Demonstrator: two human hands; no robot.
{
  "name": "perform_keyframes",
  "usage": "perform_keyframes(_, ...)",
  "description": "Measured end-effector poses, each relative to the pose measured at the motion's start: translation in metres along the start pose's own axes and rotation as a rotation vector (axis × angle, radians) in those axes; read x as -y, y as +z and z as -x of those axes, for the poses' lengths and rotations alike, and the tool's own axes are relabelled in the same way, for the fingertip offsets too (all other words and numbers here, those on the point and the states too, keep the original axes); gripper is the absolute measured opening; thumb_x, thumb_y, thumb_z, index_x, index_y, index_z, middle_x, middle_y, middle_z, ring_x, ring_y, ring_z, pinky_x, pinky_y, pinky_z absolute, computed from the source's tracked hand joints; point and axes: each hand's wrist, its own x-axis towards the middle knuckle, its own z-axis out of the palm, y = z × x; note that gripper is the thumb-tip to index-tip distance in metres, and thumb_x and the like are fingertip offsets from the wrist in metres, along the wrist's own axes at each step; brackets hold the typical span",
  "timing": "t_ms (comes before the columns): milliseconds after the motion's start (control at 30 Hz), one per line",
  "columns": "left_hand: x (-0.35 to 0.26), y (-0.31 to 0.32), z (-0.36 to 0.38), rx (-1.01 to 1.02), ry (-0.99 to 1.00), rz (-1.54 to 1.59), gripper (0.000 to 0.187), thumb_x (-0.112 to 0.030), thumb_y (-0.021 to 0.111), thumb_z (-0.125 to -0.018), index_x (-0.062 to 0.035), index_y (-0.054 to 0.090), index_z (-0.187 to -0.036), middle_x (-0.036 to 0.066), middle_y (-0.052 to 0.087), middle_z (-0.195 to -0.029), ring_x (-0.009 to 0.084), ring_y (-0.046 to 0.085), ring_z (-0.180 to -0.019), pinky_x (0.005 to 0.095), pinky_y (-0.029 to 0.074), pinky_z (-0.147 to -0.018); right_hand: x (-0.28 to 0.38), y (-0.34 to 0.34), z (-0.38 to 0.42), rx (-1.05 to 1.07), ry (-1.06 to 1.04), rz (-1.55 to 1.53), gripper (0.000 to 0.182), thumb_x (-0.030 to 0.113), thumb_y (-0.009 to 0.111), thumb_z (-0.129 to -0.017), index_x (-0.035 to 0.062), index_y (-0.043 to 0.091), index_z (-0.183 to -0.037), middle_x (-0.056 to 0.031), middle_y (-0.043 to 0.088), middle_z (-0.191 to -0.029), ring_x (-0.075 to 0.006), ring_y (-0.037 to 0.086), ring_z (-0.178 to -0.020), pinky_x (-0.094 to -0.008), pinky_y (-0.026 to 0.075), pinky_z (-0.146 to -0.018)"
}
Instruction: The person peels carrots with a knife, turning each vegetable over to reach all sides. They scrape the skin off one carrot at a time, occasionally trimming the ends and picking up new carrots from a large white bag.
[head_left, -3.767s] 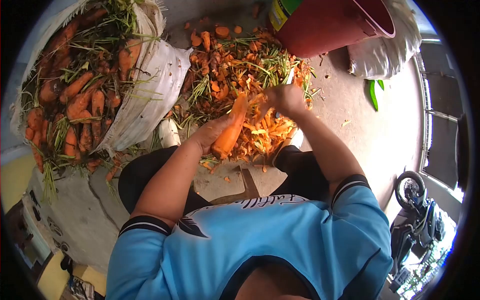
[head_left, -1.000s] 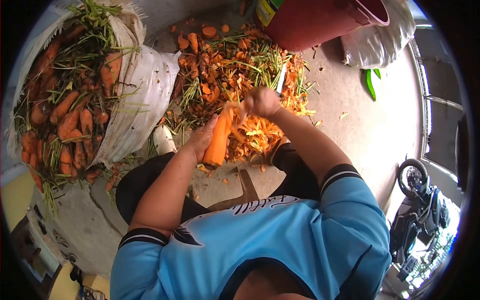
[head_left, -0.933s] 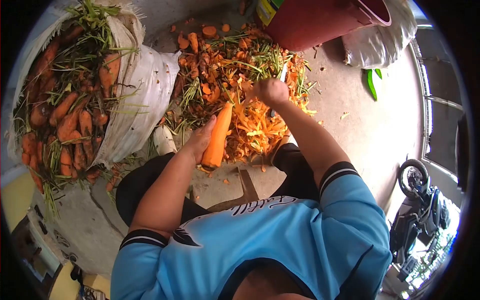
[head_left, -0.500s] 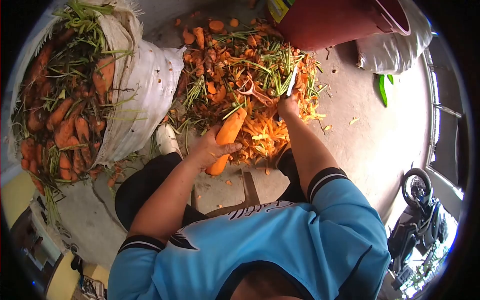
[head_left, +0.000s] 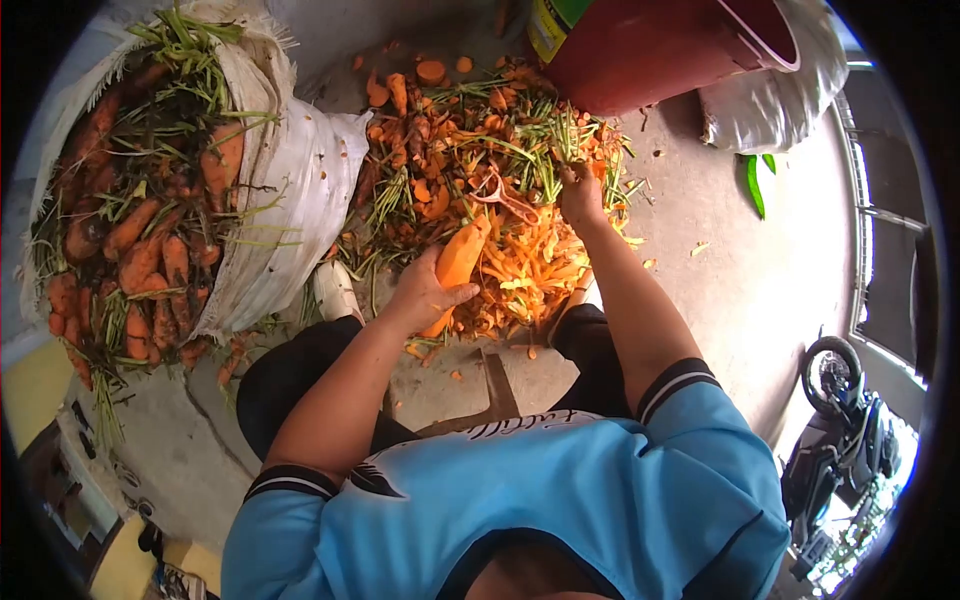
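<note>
My left hand (head_left: 432,297) is closed around a peeled orange carrot (head_left: 462,258), tilted with its upper end pointing away from me. Over the far right part of the scrap heap, my right hand (head_left: 582,195) reaches in among cut green stems (head_left: 570,135). Its fingers look curled, and whatever they hold is hidden. Between the hands, a peeler (head_left: 505,198) with a pinkish-orange handle lies on the heap. Bright carrot peelings (head_left: 525,270) are piled just in front of my feet. No knife blade shows now.
At the left, a white woven sack (head_left: 300,170) spills unpeeled carrots (head_left: 140,240) with green tops. A dark red bucket (head_left: 660,50) stands behind the heap, beside another pale sack (head_left: 775,100). A green leaf (head_left: 755,187) lies on the concrete floor; a motorcycle (head_left: 840,450) stands far right.
The knife blade seen at my right hand has gone from view, and that hand has moved slightly farther away among the stems. My left hand still holds the carrot, shifted slightly.
</note>
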Motion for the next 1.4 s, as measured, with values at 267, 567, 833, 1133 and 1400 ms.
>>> perform_keyframes(267,-0.023,0.001,0.006,-0.045,0.064,0.066,0.060,-0.012,0.072,-0.065,-0.0016,0.042,-0.116,0.008,0.056,-0.102,0.0155,0.053,-0.092,0.0282,0.041,-0.082,0.118,-0.066,0.175,0.488,0.180,-0.826,0.024,0.019,0.041,-0.088,0.0048,0.043,-0.108,-0.0028,0.045,-0.057,-0.0123,0.046,-0.044,-0.0235,0.040,-0.042)
perform_keyframes(567,-0.001,0.012,0.000,-0.101,0.184,-0.151,0.051,-0.019,0.070,-0.062,-0.0031,0.049,-0.106,0.013,0.060,-0.091,0.0237,0.059,-0.082,0.0307,0.045,-0.073,0.074,-0.034,0.158,0.715,0.228,-0.526,0.030,0.025,0.057,-0.079,0.0013,0.047,-0.095,-0.0004,0.044,-0.060,-0.0103,0.044,-0.049,-0.0238,0.039,-0.045)
perform_keyframes(833,-0.029,0.022,0.006,-0.010,0.126,-0.333,0.041,-0.019,0.068,-0.059,-0.0054,0.053,-0.094,0.013,0.060,-0.080,0.0287,0.059,-0.073,0.0340,0.046,-0.066,0.072,-0.031,0.161,0.659,-0.023,-0.221,0.059,0.053,0.064,-0.068,-0.0016,0.057,-0.089,-0.0052,0.055,-0.065,-0.0131,0.051,-0.056,-0.0268,0.041,-0.049)
perform_keyframes(1133,-0.030,0.025,0.008,-0.052,0.244,-0.433,0.041,-0.018,0.069,-0.059,-0.0062,0.052,-0.094,0.014,0.059,-0.080,0.0327,0.057,-0.076,0.0382,0.046,-0.065,0.074,-0.024,0.165,0.467,-0.247,0.230,0.064,0.061,0.054,-0.069,-0.0032,0.060,-0.074,-0.0181,0.056,-0.061,-0.0321,0.056,-0.063,-0.0386,0.043,-0.058)
perform_keyframes(1400,-0.007,0.017,-0.001,0.181,0.078,-0.113,0.040,-0.014,0.070,-0.060,-0.0003,0.055,-0.094,0.010,0.060,-0.079,0.0190,0.057,-0.071,0.0301,0.045,-0.065,0.059,-0.009,0.169,0.458,-0.245,0.164,0.064,0.057,0.049,-0.075,-0.0043,0.060,-0.063,-0.0197,0.054,-0.056,-0.0333,0.055,-0.058,-0.0395,0.043,-0.057)
